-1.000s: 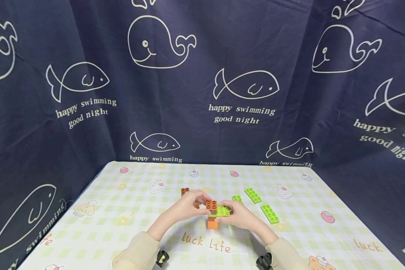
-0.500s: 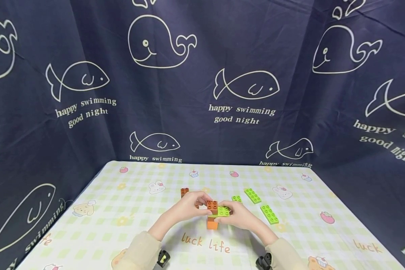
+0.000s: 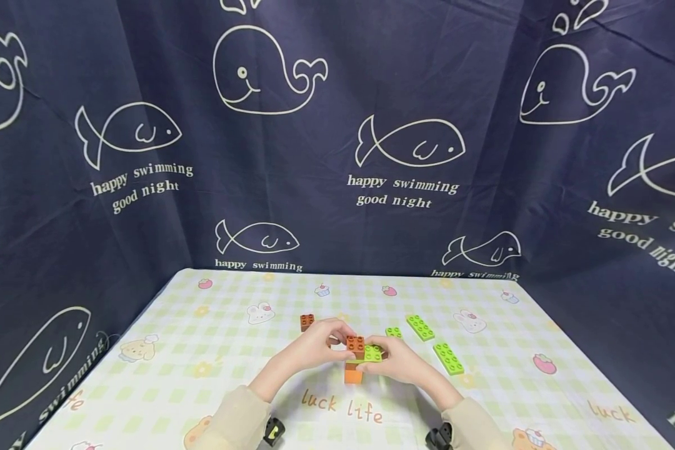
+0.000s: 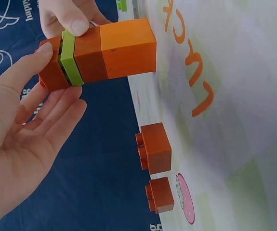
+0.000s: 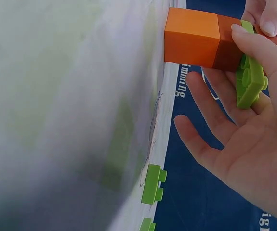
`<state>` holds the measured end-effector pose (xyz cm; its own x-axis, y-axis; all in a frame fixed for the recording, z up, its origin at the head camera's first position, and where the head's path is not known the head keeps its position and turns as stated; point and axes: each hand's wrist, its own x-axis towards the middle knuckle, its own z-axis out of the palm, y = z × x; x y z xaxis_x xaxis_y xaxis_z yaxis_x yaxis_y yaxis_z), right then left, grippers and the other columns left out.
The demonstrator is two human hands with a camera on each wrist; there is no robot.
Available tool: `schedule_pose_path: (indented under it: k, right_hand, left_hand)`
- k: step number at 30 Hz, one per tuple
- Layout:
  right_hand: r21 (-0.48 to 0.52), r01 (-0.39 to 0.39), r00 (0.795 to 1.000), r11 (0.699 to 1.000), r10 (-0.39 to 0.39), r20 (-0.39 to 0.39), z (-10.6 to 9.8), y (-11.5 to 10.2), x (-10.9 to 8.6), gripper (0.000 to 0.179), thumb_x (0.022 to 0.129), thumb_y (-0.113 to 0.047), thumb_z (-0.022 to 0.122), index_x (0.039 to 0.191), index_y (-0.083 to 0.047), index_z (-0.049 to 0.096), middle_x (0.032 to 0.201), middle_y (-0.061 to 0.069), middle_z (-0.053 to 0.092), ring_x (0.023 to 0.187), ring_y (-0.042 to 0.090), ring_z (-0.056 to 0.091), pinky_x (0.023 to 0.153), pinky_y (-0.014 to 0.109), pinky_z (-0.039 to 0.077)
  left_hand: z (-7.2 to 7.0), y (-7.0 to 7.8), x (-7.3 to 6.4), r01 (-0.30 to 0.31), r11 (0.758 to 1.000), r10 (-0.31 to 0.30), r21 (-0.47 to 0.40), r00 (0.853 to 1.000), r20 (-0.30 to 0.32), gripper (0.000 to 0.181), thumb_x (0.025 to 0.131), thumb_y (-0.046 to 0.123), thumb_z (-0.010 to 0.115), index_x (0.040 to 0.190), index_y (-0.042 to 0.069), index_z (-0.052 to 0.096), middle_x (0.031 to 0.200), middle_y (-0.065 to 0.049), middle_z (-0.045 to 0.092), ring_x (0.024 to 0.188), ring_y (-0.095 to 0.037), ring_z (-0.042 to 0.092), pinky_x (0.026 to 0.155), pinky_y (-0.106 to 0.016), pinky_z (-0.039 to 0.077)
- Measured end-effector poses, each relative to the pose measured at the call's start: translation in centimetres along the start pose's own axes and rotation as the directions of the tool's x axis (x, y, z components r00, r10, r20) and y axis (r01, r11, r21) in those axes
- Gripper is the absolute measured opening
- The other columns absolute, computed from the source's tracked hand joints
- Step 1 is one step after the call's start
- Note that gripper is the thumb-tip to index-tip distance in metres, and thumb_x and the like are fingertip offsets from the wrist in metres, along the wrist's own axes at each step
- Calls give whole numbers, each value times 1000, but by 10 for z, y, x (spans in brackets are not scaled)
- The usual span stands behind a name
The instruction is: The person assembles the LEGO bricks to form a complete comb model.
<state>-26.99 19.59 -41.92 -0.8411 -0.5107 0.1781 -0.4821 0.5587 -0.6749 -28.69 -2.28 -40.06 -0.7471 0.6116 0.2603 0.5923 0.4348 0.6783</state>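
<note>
Landmark: the orange block (image 3: 353, 375), lowest in my stack; whether its base meets the cloth I cannot tell. On it, in order: lower brown block (image 4: 90, 54), green plate (image 3: 374, 353) jutting rightward past the orange block, upper brown block (image 3: 355, 345), studs up. A dark seam shows between upper block and plate; full seating not determinable.

My left hand (image 3: 319, 345), above and left of the orange block, pinches the upper brown block, thumb on the near face, fingers partly bent behind. My right hand (image 3: 400, 359), above and right of it, holds the stack at plate level between thumb and forefinger; the outer fingers spread loosely.

Surface: table under a pale green-and-white checked cloth (image 3: 163, 375) printed with strawberries, rabbits and cupcakes. The lettering "luck life" (image 3: 342, 406) runs on the near side of the orange block. Beyond it and left: a loose brown block (image 3: 307, 322) and a second brown block (image 4: 160, 195). Beyond it and right: three loose green plates (image 3: 449, 357).

Room: a dark blue curtain (image 3: 337, 81) with white outlined whales, fish and "happy swimming good night" stands behind the orange block and on both sides.
</note>
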Motion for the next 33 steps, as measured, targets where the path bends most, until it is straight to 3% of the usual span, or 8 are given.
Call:
schedule_pose_path:
  k: [10, 18, 33]
  right_hand:
    - [-2, 12, 1000, 1000, -12, -4, 0, 0, 0, 38, 80, -35, 72, 109, -11, 65, 98, -1, 65, 80, 5, 51, 68, 19, 44]
    - [-14, -11, 1000, 1000, 11, -1, 0, 0, 0, 41, 80, -37, 72, 111, -11, 64, 101, -1, 66, 82, 6, 52, 69, 19, 44]
    - [7, 0, 1000, 1000, 0, -3, 1, 0, -1, 40, 80, -35, 72, 110, -11, 64, 96, -1, 65, 77, 4, 51, 66, 18, 45]
  left_hand:
    - [0, 0, 3, -39, 999, 39, -4, 999, 9, 22, 80, 19, 75, 98, 13, 63, 97, 5, 59, 89, -6, 61, 82, -23, 55]
    - [0, 1, 4, -33, 999, 33, 22, 999, 11, 20, 79, 16, 75, 94, 15, 62, 95, 7, 59, 89, -5, 59, 83, -21, 53]
    - [6, -6, 1, -19, 996, 19, -92, 1000, 0, 23, 80, 15, 74, 98, 12, 61, 102, 1, 61, 90, -8, 61, 85, -23, 54]
